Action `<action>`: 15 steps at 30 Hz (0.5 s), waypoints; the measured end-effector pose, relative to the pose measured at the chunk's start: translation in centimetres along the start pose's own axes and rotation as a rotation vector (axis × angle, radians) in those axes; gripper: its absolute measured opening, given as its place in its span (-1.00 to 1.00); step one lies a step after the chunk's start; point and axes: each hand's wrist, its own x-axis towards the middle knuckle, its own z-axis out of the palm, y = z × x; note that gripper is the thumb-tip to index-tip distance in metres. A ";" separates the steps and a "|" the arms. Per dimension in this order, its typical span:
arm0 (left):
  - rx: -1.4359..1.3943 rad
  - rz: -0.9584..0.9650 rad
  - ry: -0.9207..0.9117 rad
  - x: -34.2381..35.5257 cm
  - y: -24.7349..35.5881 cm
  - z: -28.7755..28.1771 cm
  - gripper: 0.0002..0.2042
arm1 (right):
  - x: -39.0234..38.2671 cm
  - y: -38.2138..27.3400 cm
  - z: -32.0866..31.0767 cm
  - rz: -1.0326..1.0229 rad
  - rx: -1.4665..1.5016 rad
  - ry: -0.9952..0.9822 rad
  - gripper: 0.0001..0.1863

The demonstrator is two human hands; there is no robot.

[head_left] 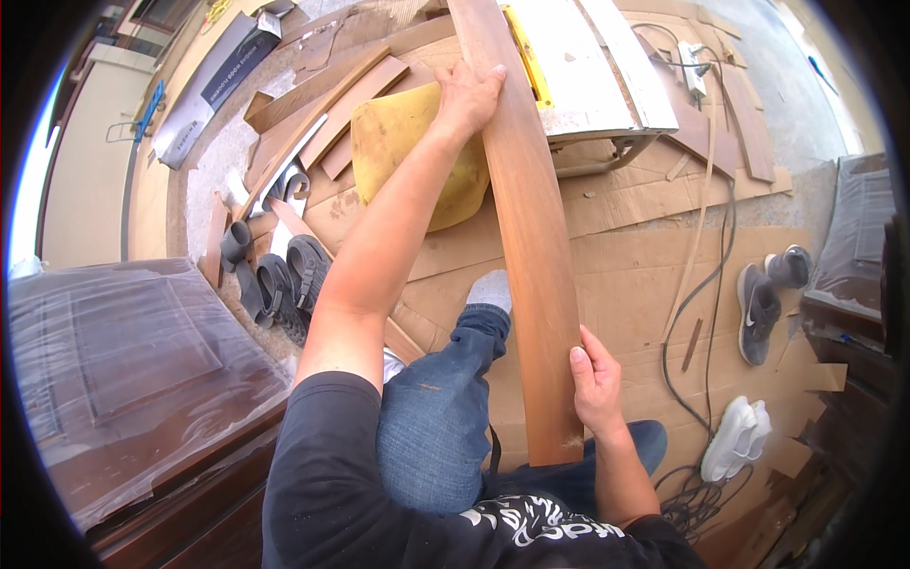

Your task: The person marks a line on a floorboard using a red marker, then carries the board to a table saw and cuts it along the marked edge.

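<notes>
Head view: plank being steadied, apparently.
Clamped by left hand, touched by right hand (clamp unclear); two-handed support probably called for.

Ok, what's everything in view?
plank: one, brown, both hands
block: one, yellow, left of plank
bench: one, white, top middle
bar: one, yellow, on bench
loose boards: several, brown, upper half
box: one, white and dark, upper left
power strip: one, white, upper right
cords: several, mostly dark, right
shoes: several, dark, white, both sides
cardboard: several, tan, floor
wrapped panels: several, brown, both edges
jeans: one, blue, lower middle
left hand: one, upper plank
right hand: one, lower plank
</notes>
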 end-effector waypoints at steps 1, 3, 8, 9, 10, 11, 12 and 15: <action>0.000 0.001 0.000 0.0 0.0 0.1 -0.21 | 0.0 0.1 -0.1 0.000 -0.005 0.005 -0.47; -0.014 -0.007 0.014 -0.2 0.0 0.2 -0.22 | -0.2 0.3 -0.1 0.000 -0.009 0.010 -0.47; -0.027 0.020 0.005 -0.7 -0.1 0.4 -0.22 | -0.7 0.8 -0.4 -0.002 -0.047 0.017 -0.47; -0.034 0.021 0.002 -0.8 0.0 0.5 -0.23 | -0.8 0.7 -0.5 -0.002 -0.047 0.018 -0.47; -0.032 0.022 0.004 -0.9 -0.2 0.5 -0.23 | -0.9 0.4 -0.4 0.004 -0.036 0.014 -0.47; -0.024 0.027 0.011 -0.9 -0.3 0.6 -0.23 | -0.9 0.3 -0.4 0.009 -0.025 0.010 -0.47; -0.017 0.033 0.017 -1.0 -0.5 0.6 -0.24 | -1.0 0.3 -0.3 0.008 -0.024 0.009 -0.47; -0.005 0.024 -0.011 -1.1 -0.6 0.7 -0.25 | -1.3 0.4 -0.5 0.004 -0.006 0.003 -0.47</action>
